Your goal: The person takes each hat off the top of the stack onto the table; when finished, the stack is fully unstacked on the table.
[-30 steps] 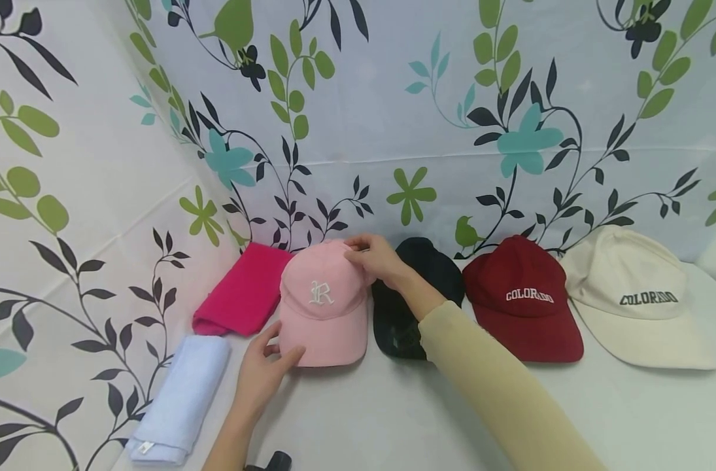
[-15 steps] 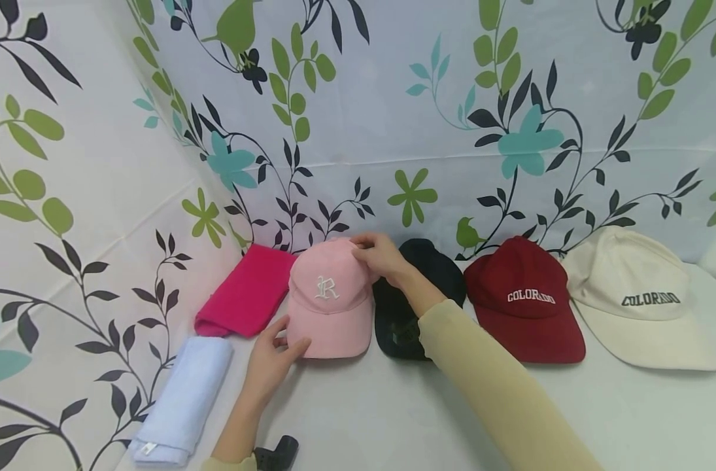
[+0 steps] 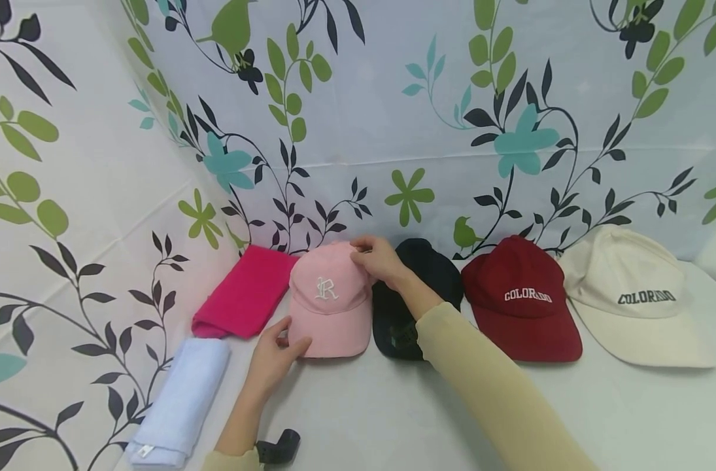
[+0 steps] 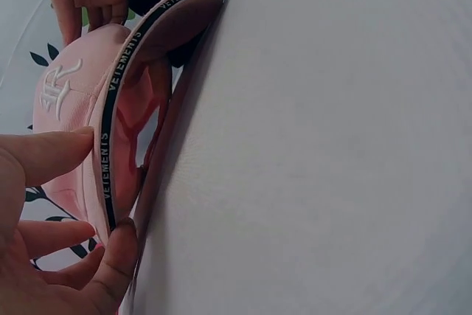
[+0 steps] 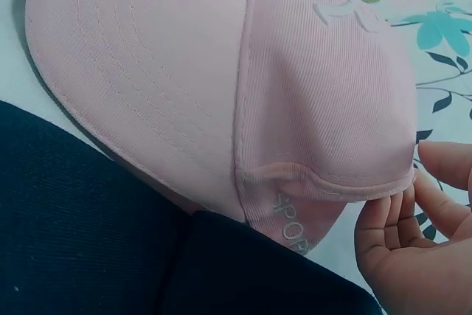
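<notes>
A pink baseball cap (image 3: 328, 333) with a white letter R stands on the white table, its brim toward me. My left hand (image 3: 271, 356) pinches the left edge of the brim, the thumb (image 4: 59, 154) on top and fingers at the rim. In the left wrist view, the brim's edge bears a black band lettered VETEMENTS, and the brim is lifted a little off the table. At the upper right of the crown, my right hand (image 3: 381, 260) grips the fabric between thumb and fingers (image 5: 387, 223). A black cap (image 3: 419, 261) sits close on the right, partly behind my right forearm.
Further right are a dark red COLORADO cap (image 3: 525, 327) and a cream COLORADO cap (image 3: 634, 275). To the left lie a folded hot-pink cloth (image 3: 246, 288) and a folded light-blue cloth (image 3: 184, 392). A leaf-patterned curtain (image 3: 346, 98) hangs close behind.
The pink cap has shifted slightly right, toward the black cap, and its brim edge has moved a little back. My left hand moved with it; the right hand keeps its grip.
</notes>
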Tool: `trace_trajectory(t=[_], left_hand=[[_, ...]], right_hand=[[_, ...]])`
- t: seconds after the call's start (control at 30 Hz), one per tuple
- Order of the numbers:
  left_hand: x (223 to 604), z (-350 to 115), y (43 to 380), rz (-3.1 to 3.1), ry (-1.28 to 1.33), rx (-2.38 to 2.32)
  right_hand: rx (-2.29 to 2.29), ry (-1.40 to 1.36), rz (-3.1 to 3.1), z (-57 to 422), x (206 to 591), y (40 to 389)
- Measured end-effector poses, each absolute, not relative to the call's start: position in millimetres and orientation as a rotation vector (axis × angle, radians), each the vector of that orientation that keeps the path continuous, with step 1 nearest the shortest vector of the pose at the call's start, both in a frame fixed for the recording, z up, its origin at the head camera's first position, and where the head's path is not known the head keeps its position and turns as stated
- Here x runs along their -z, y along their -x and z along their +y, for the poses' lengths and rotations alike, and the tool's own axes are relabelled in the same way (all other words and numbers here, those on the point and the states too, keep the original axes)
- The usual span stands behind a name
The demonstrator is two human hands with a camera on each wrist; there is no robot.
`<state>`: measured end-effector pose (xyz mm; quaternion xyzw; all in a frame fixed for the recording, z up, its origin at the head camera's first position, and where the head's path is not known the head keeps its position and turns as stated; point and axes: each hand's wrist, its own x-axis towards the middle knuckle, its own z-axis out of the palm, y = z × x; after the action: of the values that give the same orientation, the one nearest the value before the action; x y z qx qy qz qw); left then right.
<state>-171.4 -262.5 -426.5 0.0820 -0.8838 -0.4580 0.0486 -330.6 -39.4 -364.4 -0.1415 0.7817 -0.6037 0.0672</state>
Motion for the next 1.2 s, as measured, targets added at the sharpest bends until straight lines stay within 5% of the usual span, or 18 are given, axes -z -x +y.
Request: trace_trajectory(t=[1.2], left_hand=[[420,-263,170,-2.717,-0.337,1.401]], right_hand=[[1.737,0.532,2.423,-38,377,325]])
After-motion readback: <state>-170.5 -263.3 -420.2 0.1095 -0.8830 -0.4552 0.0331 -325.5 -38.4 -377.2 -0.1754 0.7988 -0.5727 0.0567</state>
